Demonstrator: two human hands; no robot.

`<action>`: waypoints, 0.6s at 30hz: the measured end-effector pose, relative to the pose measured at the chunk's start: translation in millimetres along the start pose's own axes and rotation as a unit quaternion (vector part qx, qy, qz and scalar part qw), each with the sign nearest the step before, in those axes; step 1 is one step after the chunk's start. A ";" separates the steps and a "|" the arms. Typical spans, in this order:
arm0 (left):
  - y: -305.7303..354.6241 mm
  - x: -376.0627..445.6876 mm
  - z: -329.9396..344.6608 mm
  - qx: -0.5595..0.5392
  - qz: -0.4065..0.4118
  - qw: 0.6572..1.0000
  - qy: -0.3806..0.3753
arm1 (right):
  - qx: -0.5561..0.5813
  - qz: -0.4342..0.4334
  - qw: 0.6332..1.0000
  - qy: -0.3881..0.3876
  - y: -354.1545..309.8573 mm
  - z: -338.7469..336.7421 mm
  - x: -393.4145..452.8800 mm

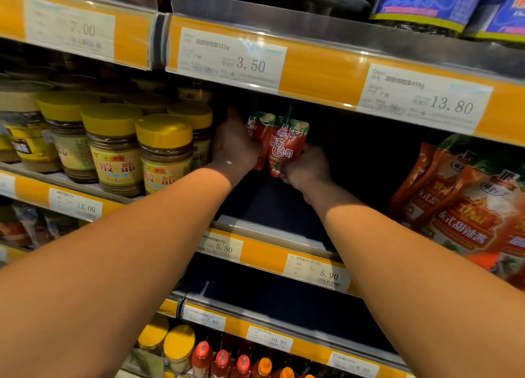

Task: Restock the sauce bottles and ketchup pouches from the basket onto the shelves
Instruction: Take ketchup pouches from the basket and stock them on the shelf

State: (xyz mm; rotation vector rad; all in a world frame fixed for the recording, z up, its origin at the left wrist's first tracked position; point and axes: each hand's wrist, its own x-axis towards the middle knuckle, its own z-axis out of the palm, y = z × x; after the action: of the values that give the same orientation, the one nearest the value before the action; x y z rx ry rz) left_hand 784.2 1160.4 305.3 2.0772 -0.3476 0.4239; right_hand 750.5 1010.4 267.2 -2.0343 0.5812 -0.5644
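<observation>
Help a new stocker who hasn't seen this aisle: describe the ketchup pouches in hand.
Find the shelf tagged 5.50 and 5.90. Above its dark gap, both hands hold small red ketchup pouches right of the yellow-lidded jars. They are much smaller than the orange pouches at right.

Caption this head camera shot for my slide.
Both hands place red ketchup pouches into a dark shelf gap beside yellow-lidded jars.

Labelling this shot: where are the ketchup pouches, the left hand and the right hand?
ketchup pouches (279,143): head view, front pouch's printed face.
left hand (233,144): head view, back of hand.
right hand (305,168): head view, back of hand.
</observation>
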 end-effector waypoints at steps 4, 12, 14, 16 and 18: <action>-2.7 -0.8 0.6 -0.008 0.006 1.000 -0.006 | -0.005 -0.011 1.000 -0.016 -8.9 -10.0 -20.2; 4.6 -38.9 -27.6 -0.014 0.032 0.999 -0.018 | -0.007 -0.050 0.999 -0.014 -17.6 -40.5 -64.4; 8.6 -57.3 -39.4 0.004 0.033 0.999 -0.024 | -0.045 -0.059 0.997 0.000 -17.5 -49.9 -78.5; 9.2 -77.8 -53.7 -0.005 0.052 0.998 -0.042 | -0.087 -0.066 0.994 0.009 -19.5 -56.2 -91.0; 9.3 -101.2 -70.5 -0.048 0.059 0.995 -0.060 | -0.118 -0.082 0.990 0.009 -24.1 -61.5 -105.7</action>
State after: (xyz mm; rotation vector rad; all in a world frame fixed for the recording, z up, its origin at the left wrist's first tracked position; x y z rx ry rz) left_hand 678.1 1224.1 303.0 1.9995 -0.5551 0.3458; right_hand 635.5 1045.2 300.1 -2.3179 0.5141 -0.6364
